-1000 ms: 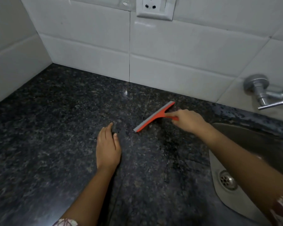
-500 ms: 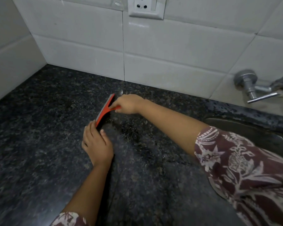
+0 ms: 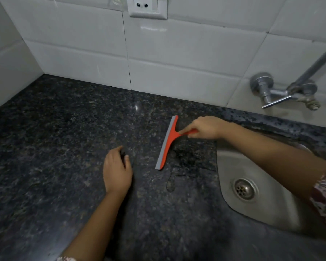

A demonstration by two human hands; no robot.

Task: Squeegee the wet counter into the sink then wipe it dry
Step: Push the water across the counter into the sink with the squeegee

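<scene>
An orange squeegee [image 3: 168,142] with a grey rubber blade lies blade-down on the dark speckled granite counter [image 3: 55,138]. My right hand [image 3: 205,128] grips its orange handle from the right, reaching over the sink. The blade runs from far right to near left, just left of the steel sink [image 3: 231,166]. A wet patch and a small puddle [image 3: 170,182] show between the blade and the sink rim. My left hand [image 3: 117,168] rests palm-down on the counter, left of the blade's near end, fingers loosely curled, holding nothing.
A steel tap and valve [image 3: 271,93] stick out of the white tiled wall above the sink. A wall socket [image 3: 148,7] sits high on the tiles. The sink drain [image 3: 244,189] is at the right. White walls meet in a corner at the far left.
My right hand has pulled the squeegee to the right, from beside my left hand's fingers towards the sink. My left hand has stayed on the counter.
</scene>
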